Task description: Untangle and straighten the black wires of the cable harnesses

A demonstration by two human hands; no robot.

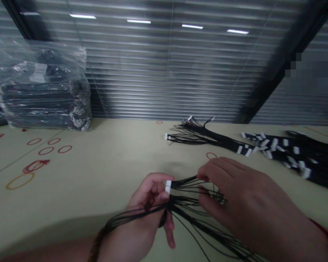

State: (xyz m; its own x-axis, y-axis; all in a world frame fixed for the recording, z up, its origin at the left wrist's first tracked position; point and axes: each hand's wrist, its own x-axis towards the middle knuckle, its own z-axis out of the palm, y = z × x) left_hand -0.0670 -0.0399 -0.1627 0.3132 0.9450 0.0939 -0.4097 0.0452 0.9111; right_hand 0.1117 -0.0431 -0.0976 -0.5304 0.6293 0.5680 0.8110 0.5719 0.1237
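The fingers of the left hand [149,203] are shut tight on a small white plastic plug [168,186], with the plug pinched at the tips. Many thin black wires [191,207] come out of the plug. They spread out to the right and hang down across the left wrist.

The fingers of the right hand [243,196] are bent and only a little open. They pinch some of the same wires, just to the right of the plug, so the two hands are near each other but not touching. A thin red band [324,233] shows by the right wrist, and a dark brown band [97,243] sits on the left wrist.

Both hands are above a flat, pale green counter [112,171]. Past the hands, a bunch of black wires with white plugs [205,136] lies on the counter near the back. Just to the right of it is a bigger pile of black wires with white plugs [287,153]. Red rings [49,145] and one yellow ring [20,181] are drawn on the left side of the counter. At the upper left of the frame, a clear plastic bag of dark things [43,83] stands at the back edge. Behind it all are grey window blinds [166,65].
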